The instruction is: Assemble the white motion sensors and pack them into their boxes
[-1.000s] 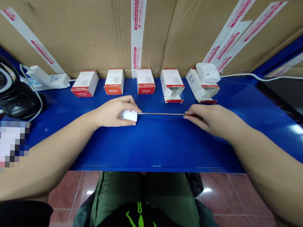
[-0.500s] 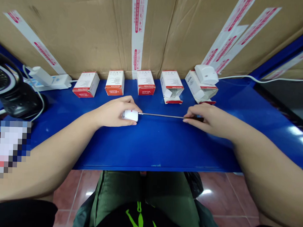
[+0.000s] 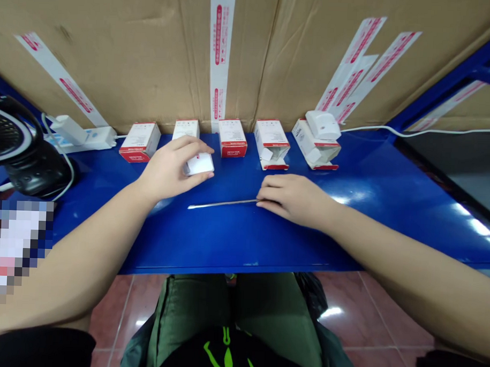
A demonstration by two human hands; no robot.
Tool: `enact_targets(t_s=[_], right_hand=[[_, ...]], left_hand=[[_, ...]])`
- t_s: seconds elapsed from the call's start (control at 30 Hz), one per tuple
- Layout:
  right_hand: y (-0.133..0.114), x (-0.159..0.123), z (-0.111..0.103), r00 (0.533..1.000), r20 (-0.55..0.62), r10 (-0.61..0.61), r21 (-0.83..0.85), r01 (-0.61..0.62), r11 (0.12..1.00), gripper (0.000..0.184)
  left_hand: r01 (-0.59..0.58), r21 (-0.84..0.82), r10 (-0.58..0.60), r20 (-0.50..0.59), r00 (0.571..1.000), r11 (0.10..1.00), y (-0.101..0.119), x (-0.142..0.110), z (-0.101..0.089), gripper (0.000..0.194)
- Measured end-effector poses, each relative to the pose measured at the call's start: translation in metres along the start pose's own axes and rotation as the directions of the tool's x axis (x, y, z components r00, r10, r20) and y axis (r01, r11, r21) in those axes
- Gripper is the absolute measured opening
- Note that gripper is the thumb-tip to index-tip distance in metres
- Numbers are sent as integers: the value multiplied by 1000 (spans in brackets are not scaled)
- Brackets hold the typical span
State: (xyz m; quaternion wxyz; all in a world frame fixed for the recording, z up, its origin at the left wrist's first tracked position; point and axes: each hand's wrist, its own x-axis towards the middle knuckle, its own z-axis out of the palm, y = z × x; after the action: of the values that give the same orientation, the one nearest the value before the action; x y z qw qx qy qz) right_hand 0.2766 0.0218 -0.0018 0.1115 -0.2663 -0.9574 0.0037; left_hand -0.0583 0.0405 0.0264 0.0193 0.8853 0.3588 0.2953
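Item one: a white detector (image 3: 199, 164) is being held in a narrow grip by the left hand (image 3: 169, 167), with the fingers being curved over its top and the thumb being pressed along its near side. Item two: a thin metal rod (image 3: 222, 204) is being pinched at its right end by the right hand (image 3: 293, 198) (the grip is narrow, and the end is hidden under the fingers), while its free end is being left to point toward the left, just below and apart from the detector. Both are being held above a blue steel shelf (image 3: 235, 242). Five white-and-red boxes (image 3: 232, 138) are being stored in a row along its back edge, the left hand being nearest the second. A second detector (image 3: 322, 125) is being rested on the fifth box (image 3: 315, 146) (its end flaps are hanging open). A power strip (image 3: 81, 137) is being kept at the far left beside a round black object (image 3: 24, 154). A cardboard carton (image 3: 113, 56) banded with red-printed tape (image 3: 220, 54) is being stood behind the row.
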Motion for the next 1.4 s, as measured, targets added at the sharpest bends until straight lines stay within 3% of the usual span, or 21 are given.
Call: enact_targets(t_s=[0.13, 0.27, 0.37, 0.43, 0.5, 0.57, 0.63, 0.7, 0.97, 1.2, 1.4], right_hand=[[-37, 28, 7, 994, 33, -104, -24, 104, 994, 24], [-51, 51, 1, 990, 122, -72, 40, 68, 997, 16], [-33, 54, -15, 989, 142, -39, 137, 19, 990, 20], [-10, 48, -25, 994, 38, 104, 117, -108, 987, 23], [18, 38, -28, 945, -131, 298, 6, -300, 954, 22], [42, 29, -24, 860, -259, 439, -59, -467, 882, 20], [60, 25, -15, 819, -296, 492, -88, -537, 839, 19], [69, 26, -7, 809, -296, 508, -97, -555, 826, 16], [52, 42, -6, 755, -168, 634, -164, -656, 737, 14], [41, 41, -8, 696, -231, 680, -264, -717, 645, 22], [40, 47, -1, 691, -194, 696, -278, -719, 637, 25]], left_hand=[[-25, -36, 28, 85, 996, 999, 3, -2, 10, 41], [9, -20, -4, 231, 973, 1000, 11, -2, 19, 35], [10, 15, -14, 291, 957, 1000, 16, -2, 24, 33], [4, 13, -7, 295, 956, 1000, 17, -2, 27, 33], [-8, -29, 16, 277, 961, 1000, 15, -2, 30, 35], [-30, -86, 50, 243, 969, 996, 13, -2, 32, 36], [-54, -127, 78, 199, 977, 990, 12, -2, 33, 35], [-72, -150, 96, 162, 982, 986, 13, -2, 33, 34], [-119, -268, 158, 128, 979, 956, 18, -2, 30, 33], [-129, -250, 168, 139, 976, 960, 14, -2, 32, 26], [-150, -267, 197, 160, 967, 952, 16, -1, 32, 24]])
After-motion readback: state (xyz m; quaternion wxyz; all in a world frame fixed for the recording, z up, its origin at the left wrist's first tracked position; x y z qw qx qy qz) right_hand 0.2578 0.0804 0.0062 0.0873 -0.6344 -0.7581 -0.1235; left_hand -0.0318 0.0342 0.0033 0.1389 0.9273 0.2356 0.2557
